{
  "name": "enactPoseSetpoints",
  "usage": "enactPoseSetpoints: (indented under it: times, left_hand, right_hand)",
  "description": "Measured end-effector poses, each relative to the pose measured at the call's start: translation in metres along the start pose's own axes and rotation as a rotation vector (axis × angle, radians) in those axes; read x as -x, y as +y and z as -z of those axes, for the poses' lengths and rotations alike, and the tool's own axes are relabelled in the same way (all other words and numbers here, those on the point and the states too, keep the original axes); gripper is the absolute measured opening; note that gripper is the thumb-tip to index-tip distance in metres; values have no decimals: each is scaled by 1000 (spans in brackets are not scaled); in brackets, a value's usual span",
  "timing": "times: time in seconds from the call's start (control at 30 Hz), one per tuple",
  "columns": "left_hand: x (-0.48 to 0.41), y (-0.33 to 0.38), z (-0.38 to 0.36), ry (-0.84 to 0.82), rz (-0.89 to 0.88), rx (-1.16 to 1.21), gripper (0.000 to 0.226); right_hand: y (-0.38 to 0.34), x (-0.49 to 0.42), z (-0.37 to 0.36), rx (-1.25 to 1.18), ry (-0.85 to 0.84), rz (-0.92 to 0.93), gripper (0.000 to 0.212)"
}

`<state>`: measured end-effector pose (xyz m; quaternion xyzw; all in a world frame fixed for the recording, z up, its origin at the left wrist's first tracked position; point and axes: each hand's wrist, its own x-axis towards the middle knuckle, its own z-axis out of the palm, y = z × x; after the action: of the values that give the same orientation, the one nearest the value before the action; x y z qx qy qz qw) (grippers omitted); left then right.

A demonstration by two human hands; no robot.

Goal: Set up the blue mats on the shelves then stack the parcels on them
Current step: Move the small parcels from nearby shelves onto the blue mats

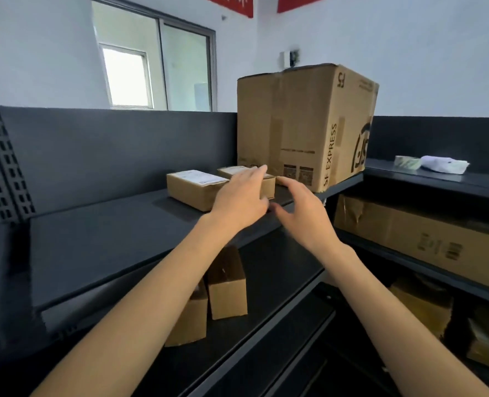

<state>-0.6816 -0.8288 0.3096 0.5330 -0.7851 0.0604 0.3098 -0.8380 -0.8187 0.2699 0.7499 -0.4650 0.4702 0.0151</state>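
Note:
Two small cardboard parcels lie on the dark top shelf (pixel 100 239). The left parcel (pixel 193 189) has a white label on top. My left hand (pixel 240 197) rests over the right small parcel (pixel 267 186), fingers spread across its top. My right hand (pixel 302 209) hovers just to the right of that parcel, fingers apart, holding nothing. A large SF Express box (pixel 306 124) stands behind them at the shelf's right end. No blue mat is visible.
Two small boxes (pixel 227 285) stand on the shelf below. The adjoining right shelf unit holds a long cardboard box (pixel 426 239), a tape roll (pixel 406 162) and a white bag (pixel 444 164). A window (pixel 154 67) is behind the shelf.

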Motion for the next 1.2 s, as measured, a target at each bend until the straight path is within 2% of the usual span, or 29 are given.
enactPoseSetpoints:
  times: [0.1, 0.27, 0.37, 0.43, 0.57, 0.7, 0.9, 1.2]
  left_hand:
    - [-33, 1, -19, -54, 48, -89, 77]
    - [-65, -12, -35, -124, 235, -222, 78]
    - [-73, -9, -38, -146, 296, -240, 70]
    - [-77, -1, -37, -104, 312, -258, 66]
    - [-72, 14, -12, 46, 316, -373, 64]
    - [-37, 27, 34, 111, 413, -498, 70]
    - [84, 38, 119, 139, 620, -661, 60]
    - [364, 86, 231, 212, 978, -819, 65]
  right_hand:
    - [36, -40, -6, -47, -80, -15, 66]
    - [80, -91, -26, -196, -392, 38, 87]
    - [92, -107, -36, -274, -513, 131, 75]
    - [94, -114, -37, -333, -484, 189, 65]
    - [76, -122, -27, -526, -302, 290, 58]
    - [26, -113, -26, -634, -216, 371, 54]
    - [-96, -63, -43, -769, -368, 551, 51]
    - [-317, 146, -36, -1123, -599, 729, 54]
